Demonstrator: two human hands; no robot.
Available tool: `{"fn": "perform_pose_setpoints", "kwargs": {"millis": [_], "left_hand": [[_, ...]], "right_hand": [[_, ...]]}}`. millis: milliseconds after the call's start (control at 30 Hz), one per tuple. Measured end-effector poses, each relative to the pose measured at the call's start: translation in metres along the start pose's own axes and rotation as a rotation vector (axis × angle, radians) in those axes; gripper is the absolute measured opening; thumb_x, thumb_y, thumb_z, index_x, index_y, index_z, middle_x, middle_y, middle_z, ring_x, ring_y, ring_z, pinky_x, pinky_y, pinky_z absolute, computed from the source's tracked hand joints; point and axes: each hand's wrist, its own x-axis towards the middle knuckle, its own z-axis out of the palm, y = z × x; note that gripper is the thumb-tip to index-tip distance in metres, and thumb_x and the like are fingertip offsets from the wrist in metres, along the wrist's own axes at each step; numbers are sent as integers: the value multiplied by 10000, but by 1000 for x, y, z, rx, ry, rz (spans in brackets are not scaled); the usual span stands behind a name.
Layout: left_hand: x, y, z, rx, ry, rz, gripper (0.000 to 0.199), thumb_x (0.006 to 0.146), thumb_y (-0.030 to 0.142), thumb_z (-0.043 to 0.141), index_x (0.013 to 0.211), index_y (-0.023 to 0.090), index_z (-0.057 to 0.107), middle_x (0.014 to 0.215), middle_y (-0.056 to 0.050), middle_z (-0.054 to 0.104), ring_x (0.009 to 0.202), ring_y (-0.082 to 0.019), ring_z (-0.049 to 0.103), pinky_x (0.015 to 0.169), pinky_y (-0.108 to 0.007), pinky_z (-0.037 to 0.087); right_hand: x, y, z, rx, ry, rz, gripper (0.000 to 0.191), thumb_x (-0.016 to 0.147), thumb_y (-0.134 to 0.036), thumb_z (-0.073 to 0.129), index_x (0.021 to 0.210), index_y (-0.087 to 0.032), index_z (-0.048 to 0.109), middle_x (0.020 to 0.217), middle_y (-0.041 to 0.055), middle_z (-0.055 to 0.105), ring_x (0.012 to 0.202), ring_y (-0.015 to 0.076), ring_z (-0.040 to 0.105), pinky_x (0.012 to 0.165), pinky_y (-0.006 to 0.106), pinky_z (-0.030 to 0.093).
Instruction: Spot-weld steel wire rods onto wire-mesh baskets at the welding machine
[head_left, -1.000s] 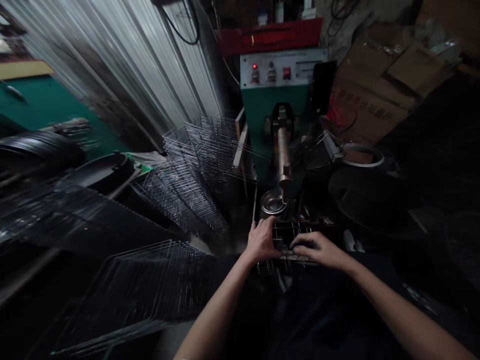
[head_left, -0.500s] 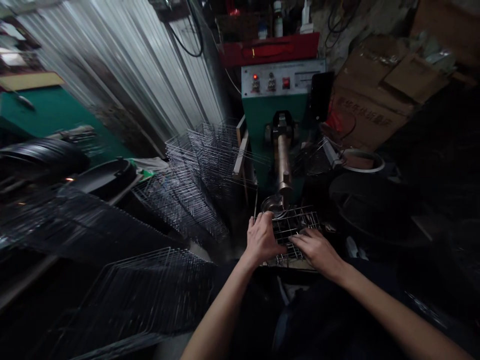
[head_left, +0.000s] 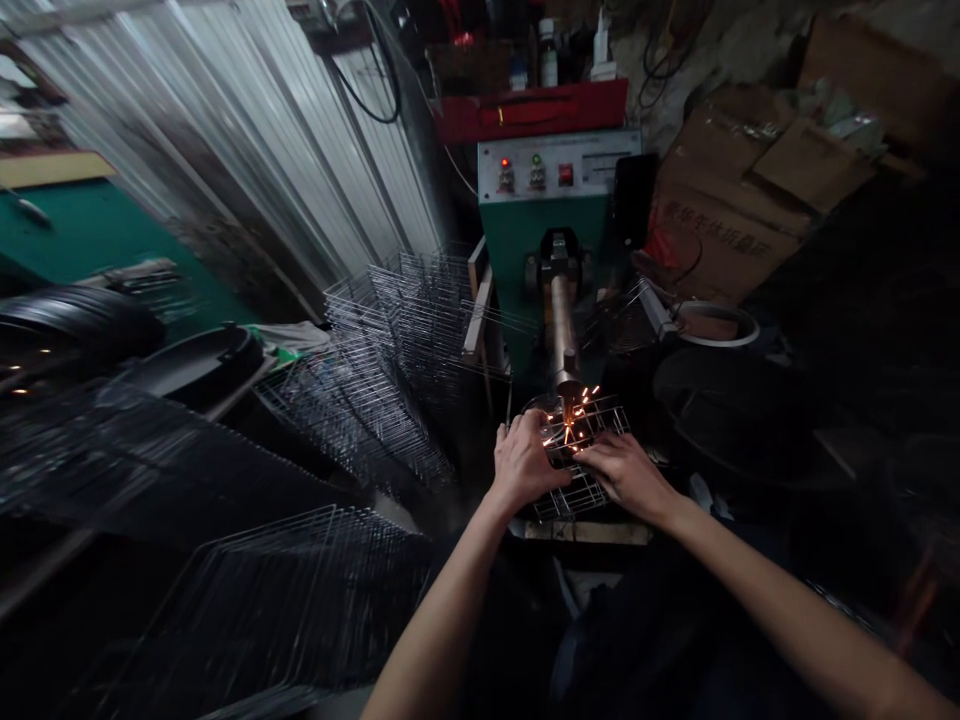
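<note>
A small wire rack (head_left: 576, 497) lies under the tip of a spot welder (head_left: 564, 330), and orange sparks (head_left: 570, 420) fly where the welder's electrode meets the wires. My left hand (head_left: 523, 455) grips the rack's left side, thumb toward the middle and fingers over the far edge. On the right side my right hand (head_left: 624, 470) is closed on the same rack, its fingertips close to the sparks. Part of the rack is hidden beneath both hands. A red and a green lamp glow on the welder's control panel (head_left: 559, 165).
Stacked wire panels (head_left: 397, 350) stand left of the welder, with more wire panels (head_left: 300, 590) at lower left. A dark round pan (head_left: 199, 365) lies further left. On the right are a cardboard box (head_left: 720, 200) and a white-rimmed bucket (head_left: 718, 325).
Sparks have appeared at the electrode tip, and the green lamp has lit. The rack and both hands have shifted slightly away from me, under the electrode.
</note>
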Motion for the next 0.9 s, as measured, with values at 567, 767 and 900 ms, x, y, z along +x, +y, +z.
{"fn": "perform_pose_setpoints", "kwargs": {"millis": [567, 767, 900], "left_hand": [[53, -12, -12, 194, -13, -18, 863, 527, 487, 855, 1201, 217, 388, 1160, -115, 635, 1155, -361, 592, 1067, -575, 386], [70, -24, -20, 88, -79, 45, 899, 608, 517, 834, 1312, 197, 376, 1270, -164, 599, 1235, -393, 549, 1106, -696, 287], [48, -72, -7, -172, -39, 25, 1336, 505, 596, 892, 1537, 306, 93, 1610, -179, 225, 1476, -455, 230, 1126, -778, 102]], "right_hand": [[38, 35, 9, -232, 140, 186, 125, 938, -277, 645, 989, -164, 661, 1028, 121, 637, 983, 281, 527, 793, 358, 389], [45, 47, -1, -15, 187, 166, 112, 948, -203, 575, 864, -181, 647, 910, 88, 640, 889, 243, 569, 760, 347, 456], [3, 53, -16, 270, 311, 254, 170, 966, -212, 503, 984, -196, 671, 1008, 79, 669, 951, 224, 626, 838, 355, 489]]}}
